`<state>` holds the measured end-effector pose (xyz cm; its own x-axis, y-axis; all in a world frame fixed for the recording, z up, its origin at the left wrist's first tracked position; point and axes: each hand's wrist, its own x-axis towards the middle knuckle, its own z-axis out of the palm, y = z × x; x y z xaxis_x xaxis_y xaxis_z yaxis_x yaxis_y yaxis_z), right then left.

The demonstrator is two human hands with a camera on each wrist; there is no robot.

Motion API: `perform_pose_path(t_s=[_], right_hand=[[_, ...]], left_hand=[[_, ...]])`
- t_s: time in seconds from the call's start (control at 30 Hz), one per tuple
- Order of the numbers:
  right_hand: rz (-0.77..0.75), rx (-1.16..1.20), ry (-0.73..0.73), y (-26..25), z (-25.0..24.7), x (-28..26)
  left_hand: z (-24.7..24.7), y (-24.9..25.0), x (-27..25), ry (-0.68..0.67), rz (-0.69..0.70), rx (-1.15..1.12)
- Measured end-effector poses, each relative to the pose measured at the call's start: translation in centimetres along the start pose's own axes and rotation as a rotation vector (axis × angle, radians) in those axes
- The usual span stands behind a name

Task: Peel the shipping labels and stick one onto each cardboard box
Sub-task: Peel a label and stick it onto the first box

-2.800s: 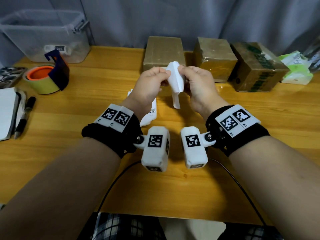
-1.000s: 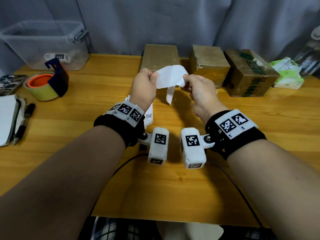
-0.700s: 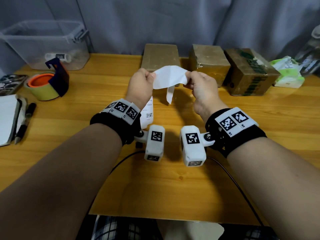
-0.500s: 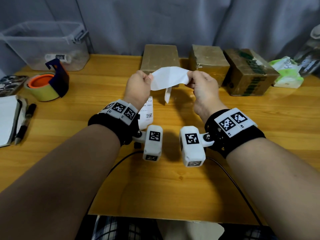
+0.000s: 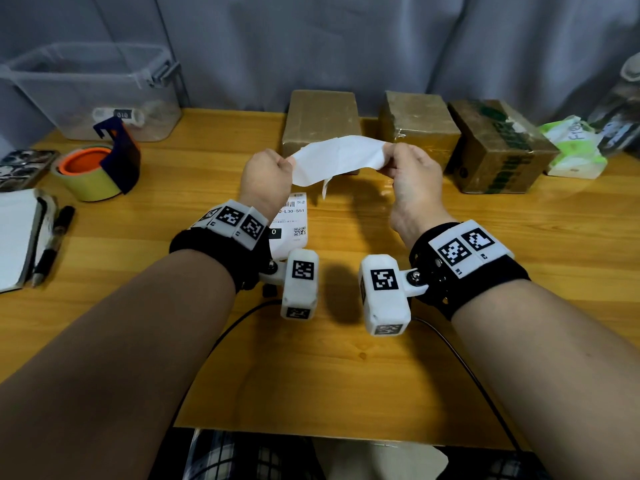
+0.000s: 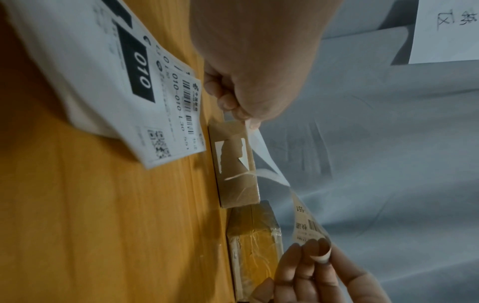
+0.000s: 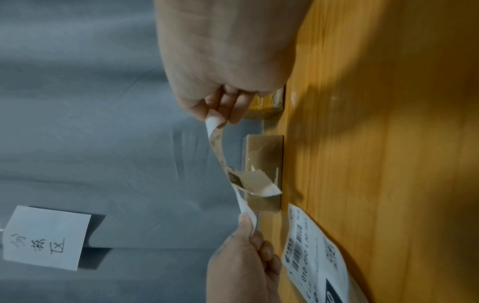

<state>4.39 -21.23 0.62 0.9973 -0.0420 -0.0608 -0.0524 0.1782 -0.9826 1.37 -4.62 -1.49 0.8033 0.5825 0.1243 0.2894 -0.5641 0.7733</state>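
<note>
— Fingers (image 6: pixel 228 103) of our left hand (image 5: pixel 266 176) pinch one end of the white paper shipping label (image 5: pixel 337 159); those of our right hand (image 5: pixel 414 174) pinch the other end, thumb against fingertips.

— So we hold the label stretched between both hands?

— Yes, raised above the wooden bench (image 5: pixel 346 375), blank side toward us, printed side facing away. We see a torn strip hanging from its lower edge.

— Where are the boxes?

— We count three brown cardboard boxes along the back edge of the bench: the flat left box (image 5: pixel 320 116) directly behind the label, the tape-wrapped middle box (image 5: pixel 419 123) behind our right hand, and the right box with green markings (image 5: pixel 498 147) further right. The left box carries white scraps of torn paper on its front face.

— And the other labels?

— We have a stack of printed shipping labels (image 5: pixel 294 220) lying flat on the bench just beneath our left wrist.

— Anything else near?

— We see a yellow tape roll with an orange core (image 5: pixel 90 171) and a clear plastic tub (image 5: pixel 93 88) at far left.
</note>
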Motion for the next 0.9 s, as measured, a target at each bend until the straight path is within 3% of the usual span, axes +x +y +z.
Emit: perform_pose_path(t_s=[0.37,0.9], right_hand=[[-0.005,0.095,0.04,0.0,0.2,0.2],[-0.086,0.159,0.077,-2.0,-1.2,-1.1]], left_hand=[[-0.9,-1.2,0.7,0.034,-0.079,0.03],[-3.1,-1.6,0.7,0.112,-0.035,0.091]])
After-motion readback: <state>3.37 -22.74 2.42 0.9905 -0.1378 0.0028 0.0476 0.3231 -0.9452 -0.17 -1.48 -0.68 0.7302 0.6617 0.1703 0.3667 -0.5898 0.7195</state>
